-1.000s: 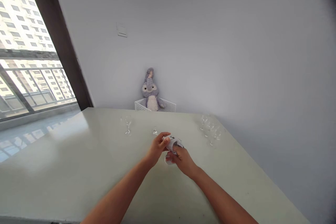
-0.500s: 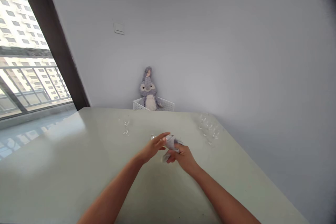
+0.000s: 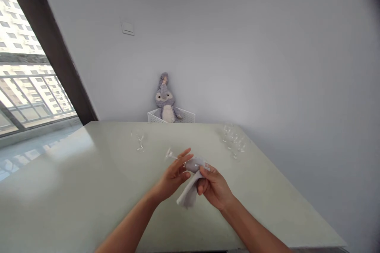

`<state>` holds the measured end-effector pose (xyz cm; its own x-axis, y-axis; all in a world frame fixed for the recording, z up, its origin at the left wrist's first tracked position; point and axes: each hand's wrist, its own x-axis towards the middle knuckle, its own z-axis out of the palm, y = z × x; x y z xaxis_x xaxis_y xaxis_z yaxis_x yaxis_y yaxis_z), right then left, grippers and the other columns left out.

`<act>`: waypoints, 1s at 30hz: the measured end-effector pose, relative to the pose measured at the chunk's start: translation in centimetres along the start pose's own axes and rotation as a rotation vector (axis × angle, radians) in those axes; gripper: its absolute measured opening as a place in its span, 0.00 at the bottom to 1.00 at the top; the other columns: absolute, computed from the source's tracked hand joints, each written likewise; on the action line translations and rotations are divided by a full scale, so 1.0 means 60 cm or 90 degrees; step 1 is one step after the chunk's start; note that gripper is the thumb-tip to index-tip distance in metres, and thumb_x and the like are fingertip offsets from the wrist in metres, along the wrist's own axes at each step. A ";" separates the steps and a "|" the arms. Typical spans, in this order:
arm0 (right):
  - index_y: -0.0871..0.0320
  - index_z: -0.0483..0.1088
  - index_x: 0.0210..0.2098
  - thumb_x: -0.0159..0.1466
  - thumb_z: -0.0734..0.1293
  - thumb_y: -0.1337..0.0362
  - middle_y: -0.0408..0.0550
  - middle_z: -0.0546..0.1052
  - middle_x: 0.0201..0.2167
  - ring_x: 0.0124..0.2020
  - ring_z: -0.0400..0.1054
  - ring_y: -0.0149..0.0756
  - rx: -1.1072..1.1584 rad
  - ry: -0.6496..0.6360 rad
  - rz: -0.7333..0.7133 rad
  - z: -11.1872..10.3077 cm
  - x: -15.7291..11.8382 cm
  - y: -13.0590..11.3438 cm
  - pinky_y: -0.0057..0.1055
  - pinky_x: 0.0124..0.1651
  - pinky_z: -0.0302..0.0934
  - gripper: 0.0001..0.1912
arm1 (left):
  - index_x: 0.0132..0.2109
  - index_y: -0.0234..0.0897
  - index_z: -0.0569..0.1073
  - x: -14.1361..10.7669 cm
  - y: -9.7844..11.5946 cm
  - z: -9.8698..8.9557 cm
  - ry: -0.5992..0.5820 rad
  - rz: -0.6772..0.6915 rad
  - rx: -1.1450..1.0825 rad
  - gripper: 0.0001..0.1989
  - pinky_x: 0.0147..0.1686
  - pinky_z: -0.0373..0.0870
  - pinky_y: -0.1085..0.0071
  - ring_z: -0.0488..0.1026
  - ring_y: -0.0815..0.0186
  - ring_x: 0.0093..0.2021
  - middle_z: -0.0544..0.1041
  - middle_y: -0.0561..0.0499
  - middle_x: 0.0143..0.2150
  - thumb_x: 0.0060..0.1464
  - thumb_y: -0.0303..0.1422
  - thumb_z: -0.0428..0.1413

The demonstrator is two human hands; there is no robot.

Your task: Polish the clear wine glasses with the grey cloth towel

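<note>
A clear wine glass (image 3: 169,153) lies on its side in the air between my hands, its foot towards the left and its bowl to the right. My left hand (image 3: 175,172) is loosely around the stem and the near end of the bowl, fingers stretched along it and thumb below. My right hand (image 3: 215,185) pinches a light grey cloth (image 3: 188,195) against the rim end of the bowl. Part of the cloth shows at the bowl, and a loose end hangs below. Exactly where the left fingertips touch the glass is hard to see.
Another clear stemmed glass (image 3: 140,142) stands at the left on the pale table (image 3: 89,189). Several clear glasses (image 3: 233,140) are grouped near the right edge. Behind the table, a grey plush toy (image 3: 166,104) sits in a white basket (image 3: 187,116) against the wall.
The glass's foot and stem now show more beyond my left hand. The cloth has opened out and hangs lower from my right hand. The view has shifted slightly.
</note>
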<state>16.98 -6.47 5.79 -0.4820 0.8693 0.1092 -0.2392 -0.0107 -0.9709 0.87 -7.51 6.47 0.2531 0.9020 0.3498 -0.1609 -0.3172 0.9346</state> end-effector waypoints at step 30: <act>0.50 0.60 0.55 0.62 0.58 0.54 0.48 0.71 0.49 0.56 0.55 0.48 -0.825 -0.121 -0.222 -0.069 -0.060 -0.097 0.52 0.58 0.38 0.22 | 0.40 0.38 0.71 -0.001 -0.014 -0.013 -0.084 0.027 0.888 0.13 0.25 0.56 0.73 0.67 0.68 0.23 0.72 0.53 0.22 0.57 0.33 0.43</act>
<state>23.57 -7.52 10.14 -0.6933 0.6486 0.3139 0.5361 0.7554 -0.3768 0.27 -7.08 5.59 0.3718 0.8751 0.3098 0.8776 -0.4401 0.1898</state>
